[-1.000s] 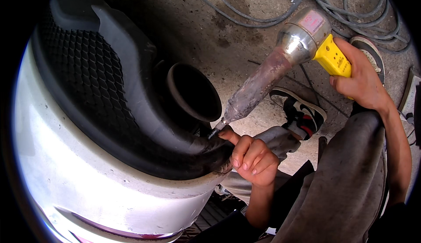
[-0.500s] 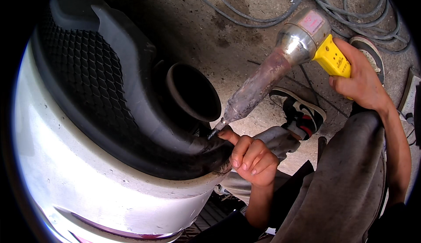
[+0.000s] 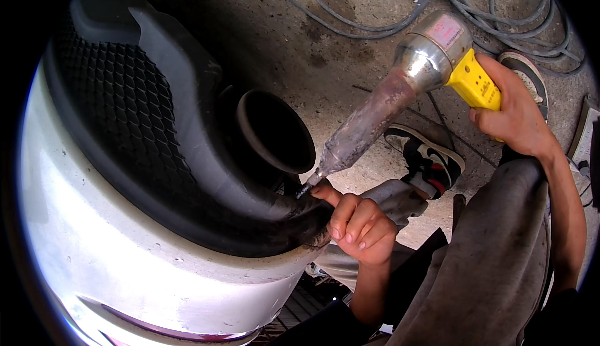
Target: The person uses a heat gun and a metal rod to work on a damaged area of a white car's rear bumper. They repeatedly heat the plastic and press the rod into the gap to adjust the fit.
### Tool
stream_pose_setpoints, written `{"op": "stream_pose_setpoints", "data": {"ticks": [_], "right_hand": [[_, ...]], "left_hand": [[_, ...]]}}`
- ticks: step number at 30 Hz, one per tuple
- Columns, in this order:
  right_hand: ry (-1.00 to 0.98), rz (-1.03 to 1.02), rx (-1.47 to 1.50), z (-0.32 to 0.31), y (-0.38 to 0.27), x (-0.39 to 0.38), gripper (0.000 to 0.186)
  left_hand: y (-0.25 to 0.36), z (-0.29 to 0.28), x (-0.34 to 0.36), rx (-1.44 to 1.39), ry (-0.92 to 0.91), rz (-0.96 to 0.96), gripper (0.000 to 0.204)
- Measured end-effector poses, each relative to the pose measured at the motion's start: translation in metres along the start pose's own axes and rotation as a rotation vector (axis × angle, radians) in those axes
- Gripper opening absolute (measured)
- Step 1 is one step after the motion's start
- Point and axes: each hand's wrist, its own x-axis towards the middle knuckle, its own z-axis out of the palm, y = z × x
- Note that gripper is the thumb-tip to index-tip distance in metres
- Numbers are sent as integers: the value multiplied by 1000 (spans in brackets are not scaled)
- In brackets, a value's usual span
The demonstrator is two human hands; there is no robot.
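My right hand is wrapped round the yellow handle of a hot air gun, which has a silver housing and a long, scorched metal barrel. Its narrow nozzle points down and left, its tip at the edge of the black plastic trim on a white car bumper. Beside that tip my left hand is closed on the end of the trim, thumb and finger close to the nozzle and the other fingers curled. Whatever lies right under the tip is too small to make out.
A round black opening sits in the trim, next to a honeycomb mesh panel. Coiled grey hose lies on the stained concrete floor at the far right. My knee and shoes are close below the gun.
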Motion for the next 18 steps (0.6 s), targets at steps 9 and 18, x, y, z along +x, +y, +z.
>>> {"op": "stream_pose_setpoints", "data": {"ticks": [9,18], "right_hand": [[4,0,-18,0,0,0,36],[-82,109,-45,-6,-5,3,54]], "left_hand": [[-1,0,0,9,3,7,38],[-2,1,2,5,1,13,39]]}}
